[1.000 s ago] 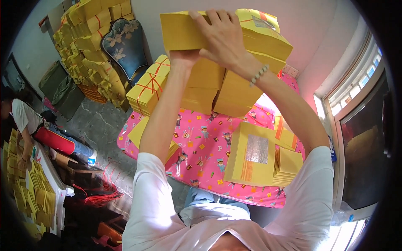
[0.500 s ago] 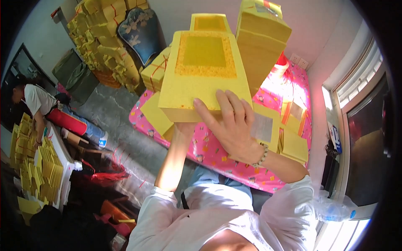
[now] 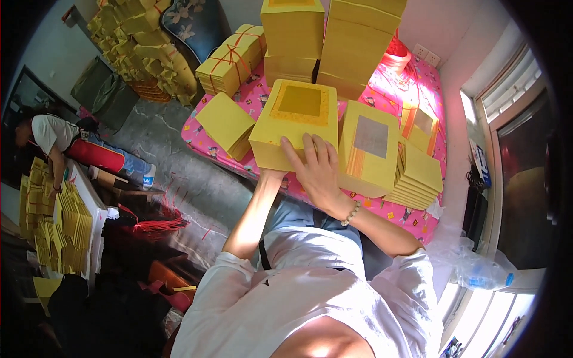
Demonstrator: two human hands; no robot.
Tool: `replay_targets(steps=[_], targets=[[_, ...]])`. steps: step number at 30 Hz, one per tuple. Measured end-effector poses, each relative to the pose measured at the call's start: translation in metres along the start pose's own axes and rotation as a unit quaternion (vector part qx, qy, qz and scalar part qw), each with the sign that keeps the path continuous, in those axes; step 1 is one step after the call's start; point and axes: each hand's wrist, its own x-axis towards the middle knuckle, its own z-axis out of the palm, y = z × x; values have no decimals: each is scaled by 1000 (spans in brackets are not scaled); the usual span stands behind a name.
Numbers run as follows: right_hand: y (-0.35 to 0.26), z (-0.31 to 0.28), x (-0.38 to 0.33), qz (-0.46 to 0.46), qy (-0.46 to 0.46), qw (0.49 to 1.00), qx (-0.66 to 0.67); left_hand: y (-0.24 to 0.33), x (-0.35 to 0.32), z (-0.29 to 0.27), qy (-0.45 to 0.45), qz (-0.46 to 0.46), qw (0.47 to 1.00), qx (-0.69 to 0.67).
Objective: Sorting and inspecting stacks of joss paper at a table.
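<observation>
A thick stack of yellow joss paper (image 3: 268,128), with an orange and gold patterned square on top, is between my hands above the front of the pink bedspread. My left hand (image 3: 274,173) is under its near edge and bears it from below; its fingers are hidden beneath the paper. My right hand (image 3: 316,170), with a bead bracelet at the wrist, lies on the near part of the top with its fingers stretched out and apart. Close to its right stands another joss paper stack (image 3: 368,146) with a silver-grey square. A slanted yellow pile (image 3: 224,122) lies to the left.
Tall yellow stacks (image 3: 361,48) rise at the back of the pink bedspread (image 3: 388,215). A bundle tied with red string (image 3: 233,59) lies behind left. Fanned yellow sheets (image 3: 418,179) sit at right, near the window. Far left, a person (image 3: 59,140) bends over a paper-covered table (image 3: 94,221).
The joss paper stack has come down and away from me, with both my hands still on it. More of the bed and of the stacks behind now shows.
</observation>
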Motion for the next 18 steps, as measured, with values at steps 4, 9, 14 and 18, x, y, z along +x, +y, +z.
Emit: replay_targets(steps=[4, 9, 14, 18], targets=[[-3, 17, -4, 17, -7, 1000, -2, -23, 5, -23, 59, -60, 964, -254], [-1, 37, -9, 49, -20, 999, 5, -28, 0, -31, 30, -27, 922, 386], [-9, 49, -10, 59, 8, 998, 7, -32, 3, -52, -17, 34, 730, 682], [-12, 55, -18, 99, -13, 995, 7, 1, -1, -8, -5, -24, 790, 612]])
